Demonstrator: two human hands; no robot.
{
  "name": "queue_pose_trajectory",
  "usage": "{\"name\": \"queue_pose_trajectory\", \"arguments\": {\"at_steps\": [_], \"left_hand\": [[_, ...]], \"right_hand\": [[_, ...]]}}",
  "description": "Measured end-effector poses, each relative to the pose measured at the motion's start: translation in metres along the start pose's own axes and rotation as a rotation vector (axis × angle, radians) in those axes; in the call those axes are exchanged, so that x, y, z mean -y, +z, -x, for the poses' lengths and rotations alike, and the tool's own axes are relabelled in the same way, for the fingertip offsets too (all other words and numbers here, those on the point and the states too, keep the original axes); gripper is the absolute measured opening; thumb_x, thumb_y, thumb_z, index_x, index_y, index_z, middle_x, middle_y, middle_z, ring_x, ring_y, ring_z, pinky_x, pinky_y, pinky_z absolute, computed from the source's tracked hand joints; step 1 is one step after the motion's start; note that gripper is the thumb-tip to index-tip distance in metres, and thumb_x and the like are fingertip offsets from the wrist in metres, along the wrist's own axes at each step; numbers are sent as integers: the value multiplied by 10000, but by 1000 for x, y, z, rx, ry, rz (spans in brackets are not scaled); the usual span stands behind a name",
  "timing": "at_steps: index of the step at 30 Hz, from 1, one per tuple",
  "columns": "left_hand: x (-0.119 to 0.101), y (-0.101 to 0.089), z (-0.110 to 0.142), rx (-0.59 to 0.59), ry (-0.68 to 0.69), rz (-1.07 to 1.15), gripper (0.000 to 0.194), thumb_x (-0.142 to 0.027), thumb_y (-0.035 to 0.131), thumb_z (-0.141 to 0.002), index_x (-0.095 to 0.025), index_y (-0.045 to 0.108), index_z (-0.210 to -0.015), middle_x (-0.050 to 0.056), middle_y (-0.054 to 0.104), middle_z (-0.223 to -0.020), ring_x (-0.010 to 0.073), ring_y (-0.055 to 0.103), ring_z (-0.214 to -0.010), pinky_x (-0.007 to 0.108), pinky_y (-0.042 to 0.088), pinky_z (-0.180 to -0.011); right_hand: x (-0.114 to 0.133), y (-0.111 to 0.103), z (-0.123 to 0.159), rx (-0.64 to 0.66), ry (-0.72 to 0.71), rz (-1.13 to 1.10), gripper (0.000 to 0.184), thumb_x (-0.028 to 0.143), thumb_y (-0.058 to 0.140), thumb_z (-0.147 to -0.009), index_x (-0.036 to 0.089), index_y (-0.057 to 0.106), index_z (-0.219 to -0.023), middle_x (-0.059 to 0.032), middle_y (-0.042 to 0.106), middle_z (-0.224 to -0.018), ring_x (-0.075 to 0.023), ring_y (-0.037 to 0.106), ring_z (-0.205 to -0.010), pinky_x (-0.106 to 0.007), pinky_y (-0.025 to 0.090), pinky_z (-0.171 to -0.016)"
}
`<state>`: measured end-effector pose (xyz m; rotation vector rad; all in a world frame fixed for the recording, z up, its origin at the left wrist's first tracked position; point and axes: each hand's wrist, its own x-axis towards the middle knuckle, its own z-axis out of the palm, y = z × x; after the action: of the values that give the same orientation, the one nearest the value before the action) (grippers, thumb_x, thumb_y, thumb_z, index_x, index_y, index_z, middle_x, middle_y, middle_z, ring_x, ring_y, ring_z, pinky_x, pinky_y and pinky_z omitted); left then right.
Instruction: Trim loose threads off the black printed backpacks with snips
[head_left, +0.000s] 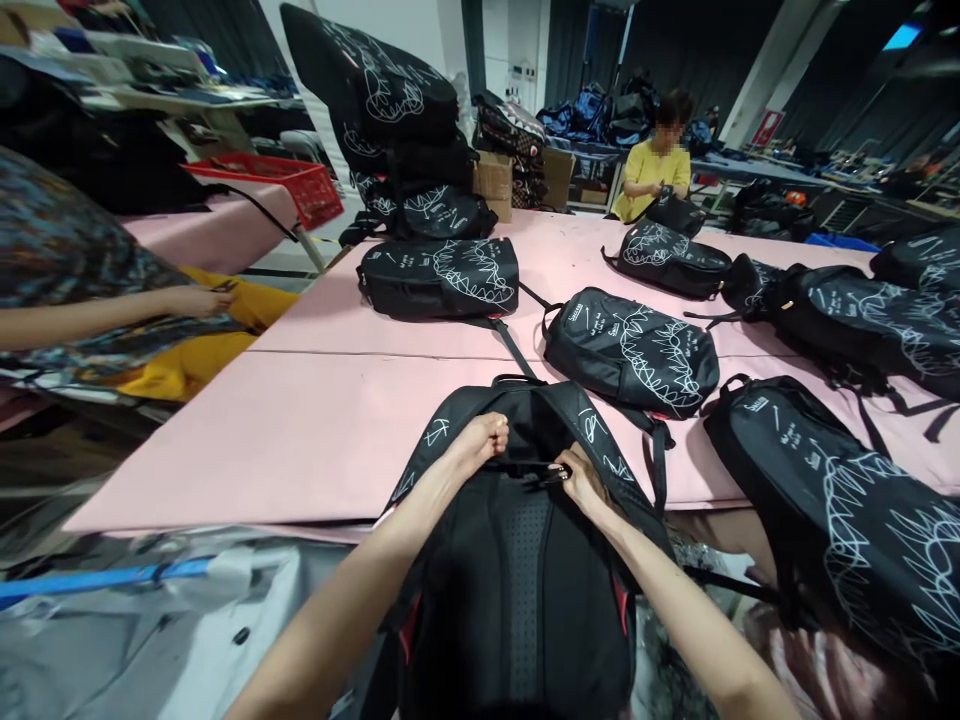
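Note:
A black backpack (525, 590) lies back side up in front of me, its lower part hanging towards me past the table edge. Its shoulder straps (600, 440) carry white scribbled marks and arch over the top. My left hand (484, 443) is closed in a fist just inside the left strap; whatever it grips is hidden. On the other side, my right hand (581, 480) closes around small dark thread snips (553, 474), their points facing left at the top of the back panel. A grab loop (517, 379) shows at the far end.
Several black backpacks with white drawings, one nearby (634, 350), lie across the pink table (300, 430). More are stacked (420, 120) at the far left end. A person (90, 290) sits at left; another in yellow (652, 170) works beyond. A red crate (300, 190) stands behind.

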<state>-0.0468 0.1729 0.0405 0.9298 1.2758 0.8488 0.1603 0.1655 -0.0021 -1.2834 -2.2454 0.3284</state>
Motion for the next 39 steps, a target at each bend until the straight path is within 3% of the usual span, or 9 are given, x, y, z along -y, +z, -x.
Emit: {"name": "queue_pose_trajectory", "arguments": {"at_steps": [5, 7, 10, 12, 17, 25, 32, 36, 39], "left_hand": [[-3, -11, 56, 549, -32, -277, 402, -415, 426, -842, -111, 650, -704, 65, 617, -568, 139, 565, -518, 234, 440, -528], [-4, -7, 55, 428, 55, -585, 463, -425, 334, -879, -135, 679, -773, 83, 681, -743, 175, 622, -703, 249, 466, -663], [-5, 4, 29, -113, 166, -846, 378, -339, 334, -892, -173, 673, -892, 71, 673, -980, 181, 597, -936, 236, 428, -806], [-3, 12, 8, -210, 107, -896, 314, -311, 403, -866, -167, 681, -854, 97, 672, -973, 207, 591, -972, 259, 422, -815], [11, 24, -17, -214, -35, -924, 147, -300, 608, -726, -195, 662, -639, 64, 681, -711, 231, 633, -825, 288, 429, -722], [4, 18, -22, -190, -15, -715, 238, -258, 443, -807, -155, 639, -720, 27, 626, -609, 138, 573, -596, 233, 401, -569], [-11, -17, 28, 267, 232, -671, 380, -219, 531, -769, -193, 579, -1146, 60, 680, -919, 168, 601, -873, 282, 453, -795], [20, -21, 36, -101, 499, -1105, 351, -89, 439, -794, -182, 610, -1086, 92, 610, -1099, 215, 495, -1084, 383, 356, -971], [64, -17, 43, -145, 582, -1225, 379, -23, 402, -772, -172, 635, -1032, 91, 627, -990, 208, 530, -989, 392, 370, -961]], "right_hand": [[-9, 11, 5, 7, 30, -65, 197, 275, 469, -843, 218, 614, -723, 7, 512, -695, -146, 461, -699, -248, 335, -706], [-8, 11, 6, 14, 34, -62, 204, 277, 458, -851, 219, 613, -731, 5, 518, -710, -147, 468, -715, -245, 338, -706], [-3, 7, 7, 17, 24, -23, 202, 268, 450, -857, 218, 613, -748, 0, 516, -743, -149, 477, -744, -250, 342, -729], [-1, 6, 9, 16, 17, -4, 199, 261, 447, -860, 218, 618, -767, -3, 520, -762, -151, 484, -761, -257, 345, -747], [-2, 11, 11, -1, 16, -20, 202, 256, 453, -860, 215, 627, -767, -10, 527, -765, -156, 491, -765, -270, 355, -764], [-5, 13, 12, -23, -2, -29, 182, 210, 455, -845, 212, 615, -756, -8, 528, -764, -154, 492, -766, -281, 343, -803], [-6, 17, 12, -19, 26, -81, 201, 238, 448, -860, 211, 634, -789, -18, 555, -764, -165, 503, -764, -279, 364, -788], [-4, 8, 15, 1, 25, -51, 195, 207, 450, -854, 221, 639, -812, -20, 559, -790, -161, 511, -770, -279, 369, -795], [-4, 1, 28, 105, -53, 2, 241, 148, 430, -852, 231, 625, -966, -27, 571, -857, -161, 530, -808, -272, 386, -791]]}}
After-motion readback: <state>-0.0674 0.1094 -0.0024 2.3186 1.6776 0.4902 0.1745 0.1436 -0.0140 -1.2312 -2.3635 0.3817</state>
